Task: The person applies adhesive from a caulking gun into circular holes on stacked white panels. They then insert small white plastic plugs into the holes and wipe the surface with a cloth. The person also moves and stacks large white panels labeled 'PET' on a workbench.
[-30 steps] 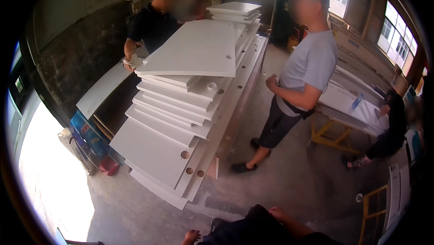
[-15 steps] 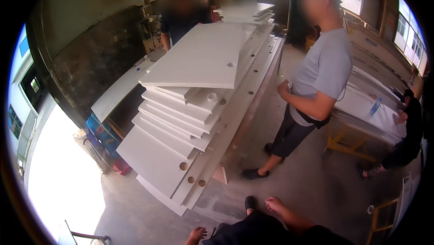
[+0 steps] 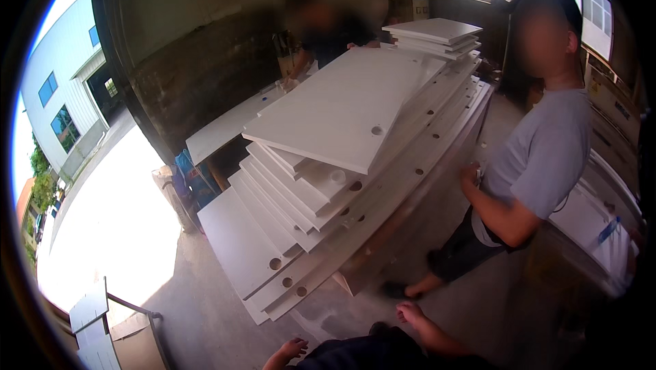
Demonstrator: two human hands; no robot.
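A tall stack of white boards (image 3: 321, 220) fills the middle of the view, fanned out so that each long panel juts a little past the one above it, with round drilled holes showing along the near edges. On top of the stack lies the largest loose panel, a broad white top board (image 3: 342, 110), tilted and with one round hole near its near right corner. At the far end of the stack sits a smaller pile of short white boards (image 3: 434, 34). To the right of the stack stands a person in a grey shirt (image 3: 543, 155), one forearm bent across the body, close to the stack's right edge but not touching it. Behind the stack a second person in dark clothes (image 3: 328, 28) has hands on the far edge of the top board. To the left of the stack a dark wall (image 3: 184, 62) ends at a bright open doorway (image 3: 102, 220), and a blue crate (image 3: 191, 175) stands just beside the stack's left side. Below the stack, at the lower edge, the wearer's right hand (image 3: 412, 313) hangs over the concrete floor (image 3: 205, 308) with fingers loosely together, holding nothing. The left hand (image 3: 294, 349) is lower and farther left, fingers slightly spread and empty, well apart from the stack.
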